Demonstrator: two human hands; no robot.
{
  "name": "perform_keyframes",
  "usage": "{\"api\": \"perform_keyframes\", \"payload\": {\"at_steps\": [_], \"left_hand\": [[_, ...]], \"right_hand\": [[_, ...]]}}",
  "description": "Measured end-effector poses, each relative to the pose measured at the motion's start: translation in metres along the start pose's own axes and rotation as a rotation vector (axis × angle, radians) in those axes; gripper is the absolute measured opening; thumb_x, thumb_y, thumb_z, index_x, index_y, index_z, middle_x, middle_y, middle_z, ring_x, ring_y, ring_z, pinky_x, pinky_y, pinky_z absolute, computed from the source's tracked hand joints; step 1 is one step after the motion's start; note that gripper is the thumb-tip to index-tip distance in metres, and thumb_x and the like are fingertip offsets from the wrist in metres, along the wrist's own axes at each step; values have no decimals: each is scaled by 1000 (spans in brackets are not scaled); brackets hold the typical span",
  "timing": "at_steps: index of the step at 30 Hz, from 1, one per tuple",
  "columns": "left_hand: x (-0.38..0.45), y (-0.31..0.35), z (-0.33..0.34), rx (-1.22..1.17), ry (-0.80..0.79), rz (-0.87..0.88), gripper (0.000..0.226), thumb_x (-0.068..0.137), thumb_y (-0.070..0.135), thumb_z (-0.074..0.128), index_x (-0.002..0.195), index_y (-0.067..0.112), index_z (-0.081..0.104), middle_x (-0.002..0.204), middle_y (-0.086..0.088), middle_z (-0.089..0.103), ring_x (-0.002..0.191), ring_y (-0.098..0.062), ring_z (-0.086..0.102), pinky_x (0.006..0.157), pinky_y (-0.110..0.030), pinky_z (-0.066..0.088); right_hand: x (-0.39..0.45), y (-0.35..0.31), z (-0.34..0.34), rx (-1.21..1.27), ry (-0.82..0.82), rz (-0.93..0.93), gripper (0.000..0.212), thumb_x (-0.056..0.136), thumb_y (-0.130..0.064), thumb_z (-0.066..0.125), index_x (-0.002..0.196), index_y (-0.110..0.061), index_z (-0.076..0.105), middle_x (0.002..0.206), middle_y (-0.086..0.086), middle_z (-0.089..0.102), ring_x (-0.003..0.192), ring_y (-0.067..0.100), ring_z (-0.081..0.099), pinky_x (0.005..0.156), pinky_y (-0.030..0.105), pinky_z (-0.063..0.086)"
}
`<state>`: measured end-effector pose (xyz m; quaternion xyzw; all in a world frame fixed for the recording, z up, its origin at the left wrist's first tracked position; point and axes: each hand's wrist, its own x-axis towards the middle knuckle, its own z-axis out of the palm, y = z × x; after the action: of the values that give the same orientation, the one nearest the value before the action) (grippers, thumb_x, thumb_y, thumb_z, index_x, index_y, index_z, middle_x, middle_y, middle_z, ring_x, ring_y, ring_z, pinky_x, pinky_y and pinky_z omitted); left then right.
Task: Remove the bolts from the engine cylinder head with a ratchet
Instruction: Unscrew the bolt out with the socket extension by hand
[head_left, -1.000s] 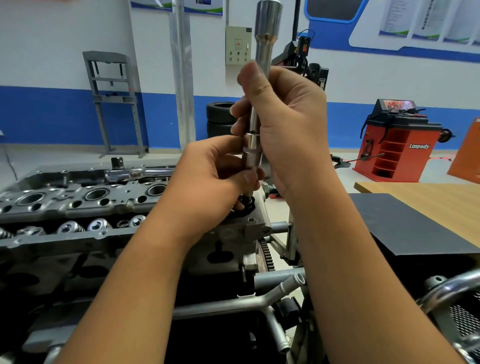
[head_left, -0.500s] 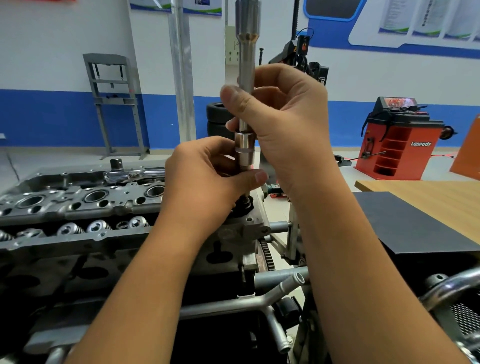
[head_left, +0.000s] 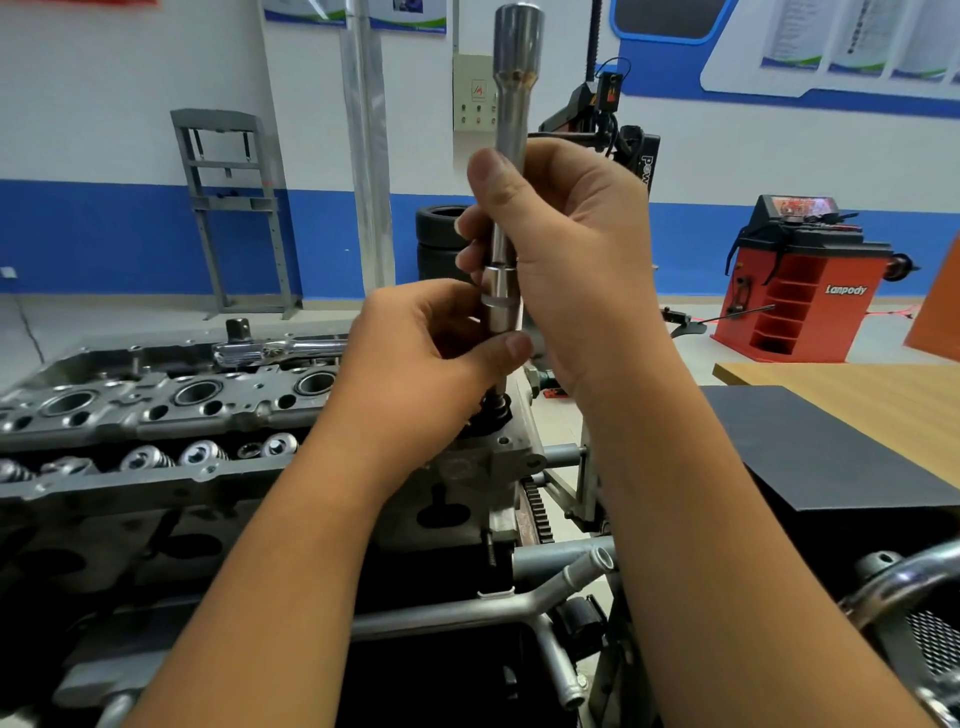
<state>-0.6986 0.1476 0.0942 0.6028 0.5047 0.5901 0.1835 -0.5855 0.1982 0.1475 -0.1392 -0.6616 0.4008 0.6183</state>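
Right hand (head_left: 566, 260) grips the upright extension bar (head_left: 511, 130); left hand (head_left: 431, 358) pinches the socket (head_left: 501, 306) at its lower end. Socket sits over a bolt (head_left: 497, 404) at the cylinder head's (head_left: 156, 410) right end. Ratchet (head_left: 280, 349) lies on the head.

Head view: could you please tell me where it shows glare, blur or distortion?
Head view: glare streaks the ratchet lying on the cylinder head; wide-angle distortion bends the pillar; the extension bar looks sharp, the wall posters soft.
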Motion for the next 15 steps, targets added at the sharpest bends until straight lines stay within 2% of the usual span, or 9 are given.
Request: {"api": "perform_keyframes", "payload": {"at_steps": [2, 3, 5, 8, 10, 13, 15], "left_hand": [[0, 2, -1, -50, -112, -17, 24, 96, 8, 72, 113, 24, 72, 94, 7, 80, 88, -15, 77, 62, -26, 58], [0, 3, -1, -51, -113, -18, 27, 96, 5, 70, 114, 25, 71, 94, 7, 81, 88, -14, 77, 60, -24, 58], [0, 2, -1, -12, -27, -6, 29, 91, 6, 78, 109, 28, 72, 89, 8, 80, 82, -13, 78, 55, -23, 57], [0, 1, 1, 39, 101, -17, 30, 75, 20, 92, 99, 26, 76, 83, 8, 80, 72, -12, 77, 54, -27, 59], [0, 2, 1, 19, 58, -20, 26, 79, 19, 89, 101, 24, 76, 85, 8, 80, 74, -11, 77, 57, -27, 60], [0, 5, -1, -60, -88, -48, 28, 92, 4, 75, 111, 25, 72, 91, 7, 80, 84, -13, 78, 59, -25, 60], [-1, 5, 0, -10, -31, -30, 29, 90, 5, 78, 106, 28, 71, 88, 7, 80, 80, -12, 78, 58, -27, 60]], "right_hand": [[0, 0, 1, 4, 1, 5, 16, 103, -16, 65, 91, -4, 63, 72, 14, 66, 58, 25, 63, 58, 41, 53], [0, 0, 1, 6, -2, 9, 17, 103, -16, 64, 91, -4, 63, 73, 14, 66, 58, 25, 63, 57, 41, 52], [0, 1, 2, 6, -7, 13, 18, 104, -17, 63, 94, -2, 64, 73, 14, 66, 58, 25, 63, 57, 41, 54], [-1, 0, 1, 0, -5, 14, 19, 104, -20, 63, 98, -2, 65, 75, 16, 68, 59, 27, 66, 60, 43, 58], [-1, 0, 1, -8, 0, 8, 16, 104, -20, 64, 98, -4, 64, 75, 17, 69, 58, 27, 66, 60, 43, 58], [1, -2, 1, -36, 15, -21, 12, 104, -17, 62, 101, -6, 62, 75, 17, 70, 57, 27, 66, 57, 40, 58], [1, -3, 1, -44, 17, -35, 10, 105, -16, 61, 105, -6, 61, 76, 17, 70, 57, 28, 67, 56, 39, 59]]}}
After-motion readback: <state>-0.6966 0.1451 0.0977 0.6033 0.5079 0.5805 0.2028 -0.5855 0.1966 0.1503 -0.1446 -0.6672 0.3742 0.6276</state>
